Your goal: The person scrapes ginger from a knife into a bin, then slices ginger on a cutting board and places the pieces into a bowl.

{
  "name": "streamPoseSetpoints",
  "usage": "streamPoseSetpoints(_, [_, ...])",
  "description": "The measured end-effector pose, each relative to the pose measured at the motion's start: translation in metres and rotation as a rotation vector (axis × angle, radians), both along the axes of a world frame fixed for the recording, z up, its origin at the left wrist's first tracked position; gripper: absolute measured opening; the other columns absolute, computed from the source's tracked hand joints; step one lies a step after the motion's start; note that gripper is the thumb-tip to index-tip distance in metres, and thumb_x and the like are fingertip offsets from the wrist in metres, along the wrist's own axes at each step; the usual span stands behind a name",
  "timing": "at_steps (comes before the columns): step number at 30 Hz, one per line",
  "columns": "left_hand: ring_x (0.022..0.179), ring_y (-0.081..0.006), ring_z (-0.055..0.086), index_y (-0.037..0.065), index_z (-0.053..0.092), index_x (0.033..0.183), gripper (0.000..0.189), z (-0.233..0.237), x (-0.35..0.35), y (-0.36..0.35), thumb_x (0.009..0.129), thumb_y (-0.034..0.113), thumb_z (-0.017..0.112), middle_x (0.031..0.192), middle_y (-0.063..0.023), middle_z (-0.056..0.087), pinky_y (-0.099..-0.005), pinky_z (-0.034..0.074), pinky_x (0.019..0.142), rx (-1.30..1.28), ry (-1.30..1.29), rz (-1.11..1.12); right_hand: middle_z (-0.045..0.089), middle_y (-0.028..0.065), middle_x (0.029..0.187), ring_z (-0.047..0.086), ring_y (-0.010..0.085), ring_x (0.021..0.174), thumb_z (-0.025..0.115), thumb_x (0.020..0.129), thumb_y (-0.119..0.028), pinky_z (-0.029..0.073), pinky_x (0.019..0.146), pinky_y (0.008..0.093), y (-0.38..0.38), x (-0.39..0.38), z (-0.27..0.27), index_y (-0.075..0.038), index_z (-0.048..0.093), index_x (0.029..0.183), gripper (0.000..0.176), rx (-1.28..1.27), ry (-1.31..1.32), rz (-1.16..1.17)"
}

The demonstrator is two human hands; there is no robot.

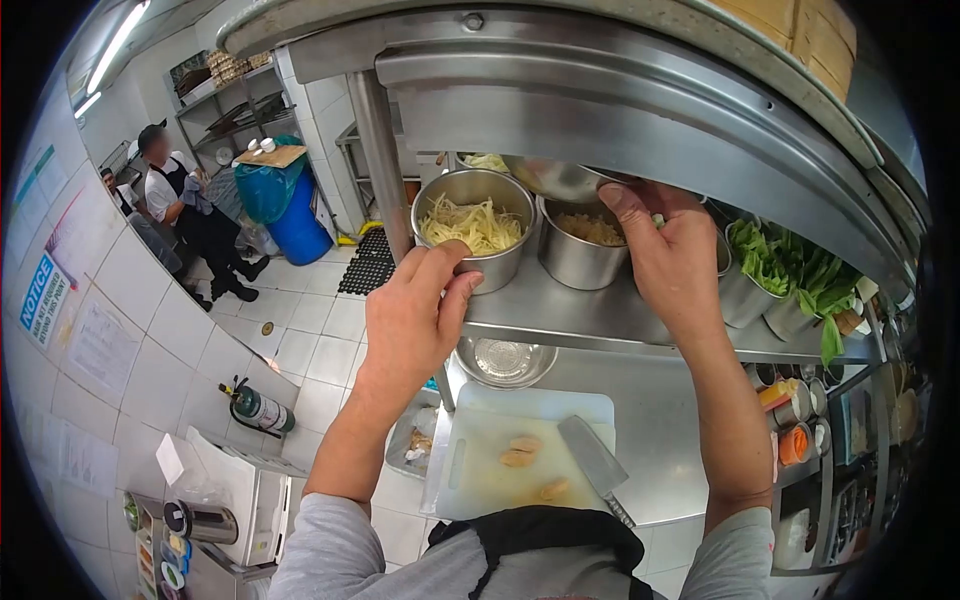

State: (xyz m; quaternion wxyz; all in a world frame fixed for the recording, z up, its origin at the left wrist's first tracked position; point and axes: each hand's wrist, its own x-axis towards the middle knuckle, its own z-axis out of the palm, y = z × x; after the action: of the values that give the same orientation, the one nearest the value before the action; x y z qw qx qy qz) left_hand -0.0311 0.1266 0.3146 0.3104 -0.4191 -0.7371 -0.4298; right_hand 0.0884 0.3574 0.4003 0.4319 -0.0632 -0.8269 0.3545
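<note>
My left hand (425,300) grips the near rim of a round steel pot (490,272) filled with pale yellow shreds (470,226). Beside it on the steel shelf (560,315) stands a second pot (583,262) with brownish chopped food. Above that pot, my right hand (670,245) has its fingers closed on a steel bowl (555,180), which is tilted under the upper shelf. Some of the right fingers are hidden. Below, a cleaver (592,455) lies at the right edge of a white cutting board (480,425) that bears pieces of pale food (520,450).
Pots of leafy greens (760,255) stand at the right of the shelf. A metal upright (380,160) rises at the left. Two people, one in a dark apron (185,200), stand far left near a blue barrel (298,225). A steel basin (506,362) sits below.
</note>
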Motion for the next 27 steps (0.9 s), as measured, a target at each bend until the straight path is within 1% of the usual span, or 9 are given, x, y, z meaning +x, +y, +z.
streamPoseSetpoints(14, [0.061, -0.0188, 0.065, 0.005, 0.072, 0.112, 0.024, -0.006, -0.005, -0.007, 0.093, 0.009, 0.087, 0.084, -0.0077, 0.066, -0.0322, 0.052, 0.056, -0.044, 0.106, -0.055, 0.083, 0.0153, 0.109, 0.078, 0.0261, 0.096, 0.078, 0.102, -0.028, 0.058, 0.09, 0.0377, -0.011, -0.007, 0.002, -0.002, 0.078, 0.121, 0.033, 0.009, 0.024, 0.095])
streamPoseSetpoints(17, [0.06, -0.0181, 0.064, 0.005, 0.073, 0.113, 0.024, 0.003, -0.005, -0.005, 0.094, 0.011, 0.086, 0.083, -0.0078, 0.067, -0.032, 0.051, 0.056, -0.023, 0.065, -0.065, 0.083, 0.015, 0.109, 0.078, 0.0257, 0.095, 0.077, 0.102, -0.028, 0.058, 0.089, 0.0376, -0.01, -0.01, 0.002, -0.002, 0.079, 0.12, 0.031, 0.011, 0.018, 0.101])
streamPoseSetpoints(19, [0.06, -0.0179, 0.064, 0.006, 0.073, 0.118, 0.029, 0.013, -0.007, -0.007, 0.094, 0.015, 0.086, 0.081, -0.0085, 0.067, -0.0334, 0.05, 0.056, -0.044, -0.114, -0.105, 0.083, 0.0143, 0.108, 0.079, 0.0259, 0.095, 0.076, 0.102, -0.027, 0.059, 0.088, 0.0376, -0.01, -0.012, 0.002, -0.002, 0.079, 0.12, 0.031, 0.06, 0.013, 0.105])
streamPoseSetpoints(20, [0.06, -0.0179, 0.064, 0.006, 0.073, 0.118, 0.029, 0.017, -0.006, -0.009, 0.094, 0.015, 0.086, 0.081, -0.0085, 0.067, -0.0334, 0.05, 0.056, -0.044, -0.114, -0.109, 0.083, 0.0143, 0.108, 0.079, 0.0259, 0.095, 0.076, 0.102, -0.027, 0.059, 0.088, 0.0376, -0.011, -0.011, 0.004, -0.002, 0.079, 0.12, 0.031, 0.06, 0.013, 0.102])
streamPoseSetpoints(22, [0.058, -0.0189, 0.063, 0.007, 0.071, 0.124, 0.037, 0.029, -0.001, -0.016, 0.093, 0.019, 0.087, 0.081, -0.0095, 0.068, -0.0352, 0.048, 0.054, -0.221, -0.184, -0.038, 0.082, 0.0141, 0.114, 0.075, 0.0198, 0.108, 0.078, 0.104, -0.019, 0.056, 0.099, 0.0339, -0.015, -0.01, 0.008, 0.004, 0.076, 0.126, 0.032, -0.013, -0.051, 0.111])
streamPoseSetpoints(23, [0.058, -0.0189, 0.063, 0.007, 0.071, 0.124, 0.037, 0.038, 0.004, -0.016, 0.093, 0.019, 0.087, 0.081, -0.0095, 0.068, -0.0352, 0.048, 0.054, -0.221, -0.185, -0.04, 0.082, 0.0141, 0.114, 0.075, 0.0198, 0.108, 0.078, 0.104, -0.019, 0.056, 0.099, 0.0339, -0.015, -0.009, 0.008, 0.004, 0.076, 0.126, 0.032, -0.013, -0.052, 0.109])
streamPoseSetpoints(25, [0.07, -0.0222, 0.068, 0.009, 0.07, 0.133, 0.05, 0.055, 0.015, -0.015, 0.089, 0.024, 0.09, 0.079, -0.0112, 0.067, -0.0378, 0.051, 0.061, -0.325, -0.165, 0.114, 0.082, 0.0144, 0.116, 0.075, 0.0202, 0.109, 0.078, 0.104, -0.019, 0.056, 0.099, 0.0342, -0.014, -0.008, 0.008, 0.004, 0.076, 0.126, 0.032, -0.011, -0.055, 0.118])
streamPoseSetpoints(26, [0.07, -0.0222, 0.068, 0.009, 0.07, 0.133, 0.05, 0.061, 0.016, -0.014, 0.089, 0.024, 0.09, 0.079, -0.0112, 0.067, -0.0378, 0.051, 0.061, -0.325, -0.166, 0.112, 0.082, 0.0144, 0.116, 0.075, 0.0202, 0.109, 0.078, 0.104, -0.019, 0.056, 0.099, 0.0342, -0.014, -0.008, 0.008, 0.004, 0.076, 0.126, 0.032, -0.011, -0.057, 0.116])
streamPoseSetpoints(27, [0.079, -0.0253, 0.07, 0.008, 0.072, 0.132, 0.053, 0.067, 0.016, -0.012, 0.087, 0.028, 0.092, 0.077, -0.0121, 0.066, -0.0405, 0.053, 0.067, -0.298, 0.069, 0.105, 0.082, 0.0143, 0.116, 0.076, 0.0201, 0.109, 0.078, 0.104, -0.02, 0.056, 0.098, 0.0342, -0.014, -0.007, 0.008, 0.004, 0.076, 0.125, 0.032, 0.009, -0.05, 0.115])
